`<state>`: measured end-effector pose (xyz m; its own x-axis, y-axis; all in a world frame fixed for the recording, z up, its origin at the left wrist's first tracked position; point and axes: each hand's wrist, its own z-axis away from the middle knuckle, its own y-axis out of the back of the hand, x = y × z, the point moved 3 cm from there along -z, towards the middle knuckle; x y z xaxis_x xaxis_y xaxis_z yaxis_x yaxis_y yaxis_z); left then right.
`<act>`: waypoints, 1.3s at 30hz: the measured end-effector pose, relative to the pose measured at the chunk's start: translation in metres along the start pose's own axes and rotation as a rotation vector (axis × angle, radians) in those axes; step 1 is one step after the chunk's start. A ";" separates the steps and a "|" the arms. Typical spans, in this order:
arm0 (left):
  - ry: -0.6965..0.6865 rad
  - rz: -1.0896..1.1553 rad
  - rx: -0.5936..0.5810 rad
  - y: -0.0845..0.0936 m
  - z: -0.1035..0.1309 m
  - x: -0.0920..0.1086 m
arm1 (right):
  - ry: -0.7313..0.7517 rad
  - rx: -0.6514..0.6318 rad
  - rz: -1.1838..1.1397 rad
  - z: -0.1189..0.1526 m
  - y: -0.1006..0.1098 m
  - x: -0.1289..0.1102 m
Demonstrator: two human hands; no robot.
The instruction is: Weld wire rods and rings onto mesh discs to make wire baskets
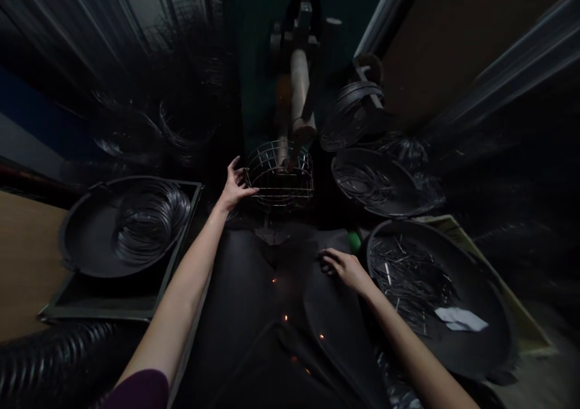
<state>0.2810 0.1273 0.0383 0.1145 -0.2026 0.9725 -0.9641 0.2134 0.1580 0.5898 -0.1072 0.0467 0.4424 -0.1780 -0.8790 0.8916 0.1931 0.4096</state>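
Note:
A round wire basket (281, 190) sits at the lower end of a machine (299, 83) with a pale cylindrical arm. My left hand (236, 186) is at the basket's left side, thumb and fingers around its wire edge. Further right and lower, my right hand (338, 264) is held over the dark apron (244, 312), its fingers curled together; what they hold, if anything, is too dark to make out. Several small orange sparks (286, 318) glow in front of the apron.
At left, a black pan (86, 240) holds coiled wire rings (149, 222). On the right, one pan (403, 185) holds wire rings; a nearer pan (484, 288) holds short metal pieces and a white scrap (461, 319). Wire coils (356, 104) stand behind.

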 end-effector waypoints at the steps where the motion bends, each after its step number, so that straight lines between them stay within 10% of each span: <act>1: -0.027 -0.005 0.032 0.002 0.006 0.005 | 0.012 0.034 0.007 -0.002 0.003 -0.013; 7: -0.290 -0.211 -0.005 0.009 0.053 0.062 | 0.238 -0.048 0.049 -0.038 0.001 -0.141; 11: -0.369 -0.446 -0.100 -0.007 0.066 0.099 | 0.197 -0.185 0.189 -0.081 -0.015 -0.178; 20: -0.380 -0.636 -0.163 -0.041 0.044 0.111 | 0.482 -0.020 1.135 -0.074 -0.024 -0.167; 39: -0.344 -0.639 -0.185 -0.050 0.016 0.117 | 0.631 0.100 1.106 -0.100 0.000 -0.160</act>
<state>0.3384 0.0781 0.1415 0.5277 -0.6221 0.5784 -0.6755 0.1054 0.7298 0.5092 0.0174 0.1631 0.8523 0.5230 -0.0114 0.0951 -0.1334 0.9865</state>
